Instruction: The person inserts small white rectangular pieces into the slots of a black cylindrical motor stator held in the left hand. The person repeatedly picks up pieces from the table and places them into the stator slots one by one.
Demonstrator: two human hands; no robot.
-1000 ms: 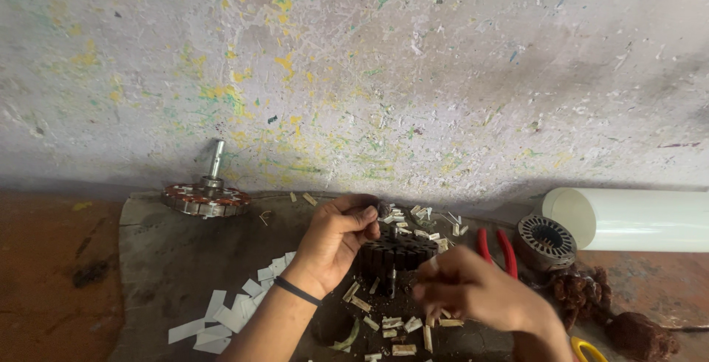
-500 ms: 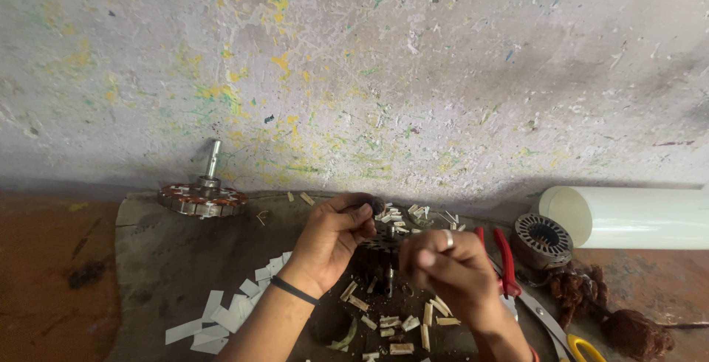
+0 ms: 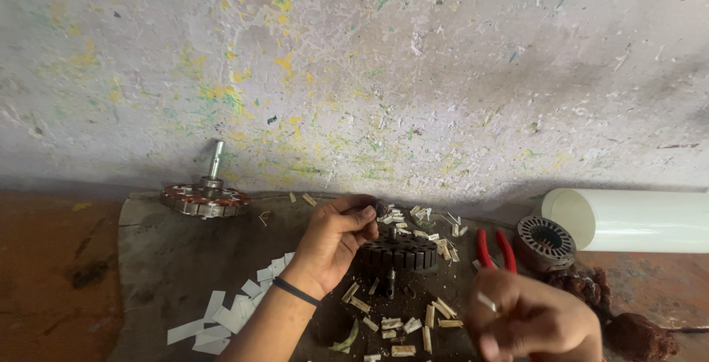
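My left hand (image 3: 332,240) grips the top of a dark slotted motor stator core (image 3: 399,253) that stands on a dark mat (image 3: 162,266); its fingers pinch the shaft end. My right hand (image 3: 528,318) is low at the right, blurred, fingers closed around a small pale strip, apart from the core. Several short pale insulation strips (image 3: 402,326) lie scattered around the core.
A wound rotor with a shaft (image 3: 204,197) sits at the mat's far left. White paper pieces (image 3: 229,310) lie left of my arm. Red-handled pliers (image 3: 495,247), a second stator core (image 3: 545,240), a white tube (image 3: 628,219) and copper wire clumps (image 3: 635,332) are right. A paint-flecked wall stands behind.
My right hand has pulled away from the core, moving right and down toward me. My left hand stays on the core's top.
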